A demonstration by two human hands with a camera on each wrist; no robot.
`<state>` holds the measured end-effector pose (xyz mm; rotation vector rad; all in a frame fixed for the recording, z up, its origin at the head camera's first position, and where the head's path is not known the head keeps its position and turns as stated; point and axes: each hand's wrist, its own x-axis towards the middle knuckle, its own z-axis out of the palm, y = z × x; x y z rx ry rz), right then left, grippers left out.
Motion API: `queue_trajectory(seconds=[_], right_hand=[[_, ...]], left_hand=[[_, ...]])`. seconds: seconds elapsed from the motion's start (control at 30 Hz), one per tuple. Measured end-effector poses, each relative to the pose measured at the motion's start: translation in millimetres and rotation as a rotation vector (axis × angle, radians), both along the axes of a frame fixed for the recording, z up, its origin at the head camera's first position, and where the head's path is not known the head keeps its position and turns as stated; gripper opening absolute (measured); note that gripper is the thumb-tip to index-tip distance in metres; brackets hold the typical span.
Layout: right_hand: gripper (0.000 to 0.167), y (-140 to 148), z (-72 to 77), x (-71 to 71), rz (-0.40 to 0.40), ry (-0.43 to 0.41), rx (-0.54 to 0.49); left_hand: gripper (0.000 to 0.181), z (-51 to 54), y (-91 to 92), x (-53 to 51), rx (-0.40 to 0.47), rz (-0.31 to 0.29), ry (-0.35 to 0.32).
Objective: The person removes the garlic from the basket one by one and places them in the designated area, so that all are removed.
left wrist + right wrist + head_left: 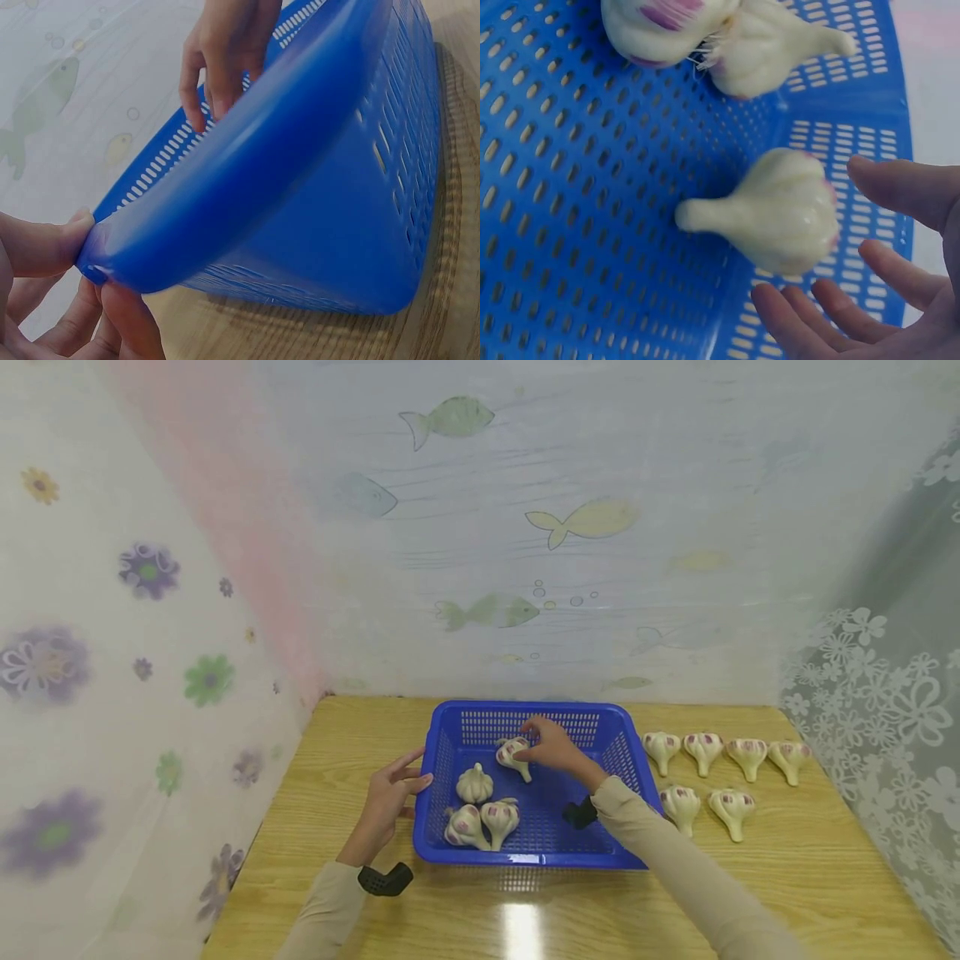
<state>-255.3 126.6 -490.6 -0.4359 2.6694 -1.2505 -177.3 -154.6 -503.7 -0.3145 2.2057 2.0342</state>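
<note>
Tabletop (pixel 795 868), fish-print backdrop (pixel 540 568), left hand (pixel 384 803) in grip on basket (pixel 585 860), right hand (pixel 556 748) unclosed

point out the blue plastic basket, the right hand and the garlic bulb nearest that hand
Blue plastic basket (pixel 573 860): head view, on its front rim
Right hand (pixel 557 748): head view, on the back of the hand
Garlic bulb (pixel 786 214): right wrist view, on its rounded body

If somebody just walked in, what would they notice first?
Probably the bright blue basket on the wooden table, with garlic bulbs inside and the left hand holding its left side. More bulbs lie in rows to its right, and fish decorate the wall behind.
</note>
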Motion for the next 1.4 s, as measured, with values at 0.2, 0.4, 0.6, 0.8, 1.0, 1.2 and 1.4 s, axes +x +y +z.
queue_trajectory(seconds=[0.2, 0.4, 0.6, 0.8, 1.0, 1.2, 1.4], right_hand=[[0.048, -14, -13.2, -5.4, -0.017, 0.049, 0.022], [0.045, -25, -23.2, -5.9, -0.051, 0.071, 0.056], [0.043, -27, -28.9, -4.7, -0.044, 0.092, 0.052], [0.044, -25, -33.1, -6.6, -0.052, 0.081, 0.045], [0.040, -20, -35.1, -6.4, -0.052, 0.096, 0.034], [0.039, -13, -32.3, -5.9, -0.062, 0.067, -0.004], [0.040, -5, -22.3, -1.2, -0.049, 0.058, -0.028]], left_hand=[[0.049, 0.5, 0.7, -0.1, 0.001, -0.001, -0.006], [0.049, 1.0, 1.5, 0.0, -0.004, 0.002, -0.006], [0.049, 1.4, 2.0, -0.3, -0.002, -0.003, -0.010], [0.050, 2.3, 0.6, -0.1, 0.006, 0.002, -0.013], [0.050, 1.8, -0.6, -0.2, 0.005, -0.006, -0.012], [0.050, 0.8, -0.7, -0.3, 0.007, 0.003, -0.015], [0.051, 1.3, -0.3, 0.4, 0.014, 0.001, -0.017]])
